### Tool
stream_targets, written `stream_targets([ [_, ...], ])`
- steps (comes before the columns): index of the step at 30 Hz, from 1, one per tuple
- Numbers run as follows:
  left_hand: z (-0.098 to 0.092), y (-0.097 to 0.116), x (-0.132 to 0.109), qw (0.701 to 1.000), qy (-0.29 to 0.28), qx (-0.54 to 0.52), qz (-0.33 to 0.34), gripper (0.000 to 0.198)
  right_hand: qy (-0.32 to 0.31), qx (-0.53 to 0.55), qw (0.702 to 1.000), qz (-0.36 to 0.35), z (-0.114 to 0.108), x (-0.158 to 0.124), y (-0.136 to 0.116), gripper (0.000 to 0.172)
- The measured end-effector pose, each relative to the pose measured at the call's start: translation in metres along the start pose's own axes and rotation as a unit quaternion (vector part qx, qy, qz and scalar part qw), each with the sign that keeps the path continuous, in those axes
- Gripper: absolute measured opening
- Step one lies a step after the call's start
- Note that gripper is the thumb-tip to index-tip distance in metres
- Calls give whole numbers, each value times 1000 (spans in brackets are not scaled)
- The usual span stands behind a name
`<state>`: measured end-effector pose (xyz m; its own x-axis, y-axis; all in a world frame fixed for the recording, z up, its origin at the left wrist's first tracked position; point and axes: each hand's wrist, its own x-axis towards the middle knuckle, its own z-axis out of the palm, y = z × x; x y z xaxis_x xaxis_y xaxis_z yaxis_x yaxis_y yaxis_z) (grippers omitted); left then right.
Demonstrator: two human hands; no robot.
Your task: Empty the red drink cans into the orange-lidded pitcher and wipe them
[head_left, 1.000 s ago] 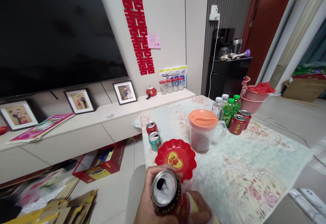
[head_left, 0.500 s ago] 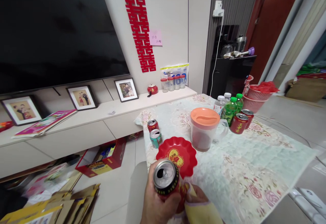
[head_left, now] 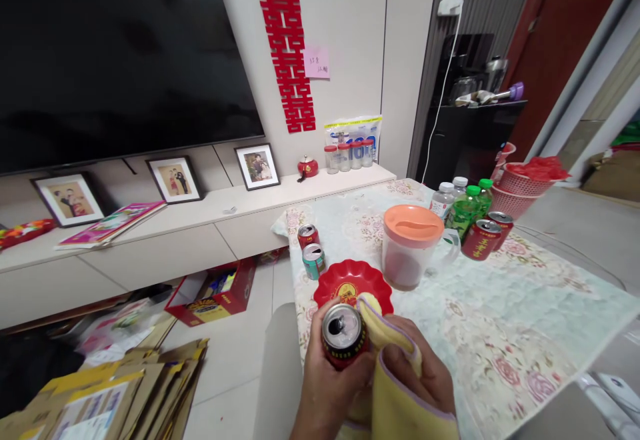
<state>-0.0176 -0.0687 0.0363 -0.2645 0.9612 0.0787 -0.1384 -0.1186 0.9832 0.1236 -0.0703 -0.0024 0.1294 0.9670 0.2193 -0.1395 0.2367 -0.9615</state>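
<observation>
My left hand (head_left: pixel 327 373) is wrapped round an opened drink can (head_left: pixel 344 333), its silver top and dark rim facing up. Close by on the right, my right hand (head_left: pixel 425 360) grips a yellow cloth (head_left: pixel 400 393) with a purple edge. Part of the cloth lies against the can's side. Just beyond the can is a red scalloped plate (head_left: pixel 333 280) with a gold pattern, partly covered by the hands and cloth. A teal can (head_left: pixel 314 262) and a small red can (head_left: pixel 308 235) stand to the plate's left.
A pitcher (head_left: pixel 407 253) with an orange lid stands behind the plate. Green bottles (head_left: pixel 465 210), red cans (head_left: pixel 481 240) and pink baskets (head_left: pixel 523 193) are farther right on the flowered tablecloth (head_left: pixel 475 320). Flattened cardboard (head_left: pixel 120 393) and a red box (head_left: pixel 220 293) lie on the floor.
My right hand and the cloth have come up higher beside the can, showing more of the cloth. The can is slightly farther right in view, and the camera view has shifted.
</observation>
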Motion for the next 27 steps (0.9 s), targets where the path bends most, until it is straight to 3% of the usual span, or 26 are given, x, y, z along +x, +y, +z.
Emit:
stream_targets([
  [6,10,-13,-12,998,-44,-34,-11,68,-58,-125,982,-132,-13,7,-14,33],
  [11,13,-4,-12,999,-31,-29,-22,67,-76,-178,958,-210,-21,9,-26,26],
  [17,10,15,-7,991,-132,-3,-4,61,-109,-254,920,-278,-22,22,-65,28],
  [21,5,15,-8,974,-224,11,-13,61,-150,-316,890,-291,-24,34,-85,23],
  [27,-1,13,-10,964,-260,45,-30,62,-316,-383,832,-246,-21,58,-110,25],
])
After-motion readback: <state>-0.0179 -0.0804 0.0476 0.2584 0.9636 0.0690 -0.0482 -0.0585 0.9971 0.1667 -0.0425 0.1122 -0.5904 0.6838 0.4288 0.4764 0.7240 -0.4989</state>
